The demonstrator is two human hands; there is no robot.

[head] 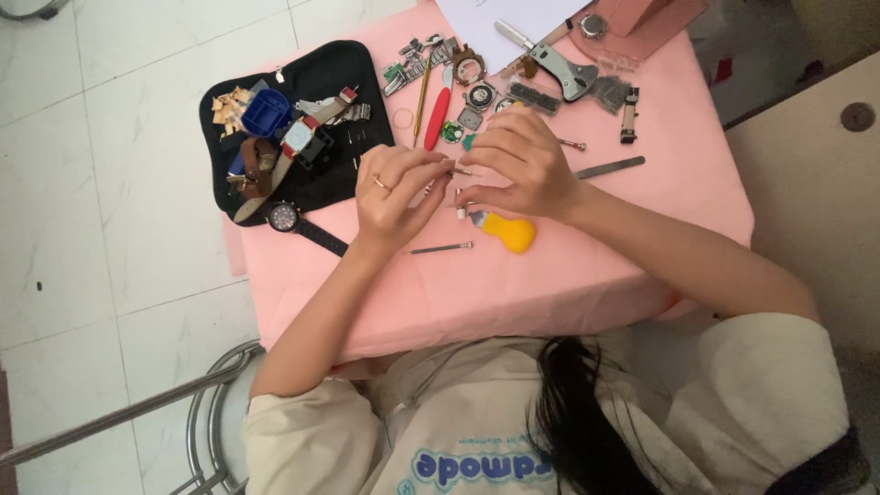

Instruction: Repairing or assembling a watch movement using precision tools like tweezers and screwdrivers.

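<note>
White floor tiles (110, 183) fill the left of the frame, with a metal stool (211, 403) at the lower left; a table under a pink cloth (587, 266) takes the middle and upper right. At the upper left of the cloth lies a black mat (344, 73) bearing a blue box (267, 112), a square watch (300, 137) and a brown strap (258, 165); a round black watch (284, 217) lies at its lower edge.

The left hand (396, 188), a ring on one finger, rises from the lower left with the forearm slanting up, its fingers curled and pinched on a thin metal pin (461, 171); the right hand (521, 165) arches in from the right, wrist bent, fingertips closed on a small white part (460, 201) just beside that pin. The two hands meet at frame centre, above the cloth.

Below the right hand a yellow-handled tool (509, 232) lies touching the cloth; a loose thin rod (442, 247) lies just left of it. Above the hands sit a red-handled tool (437, 119), round watch parts (479, 94) and a grey metal tool (561, 69); white paper (495, 23) is at the top.
</note>
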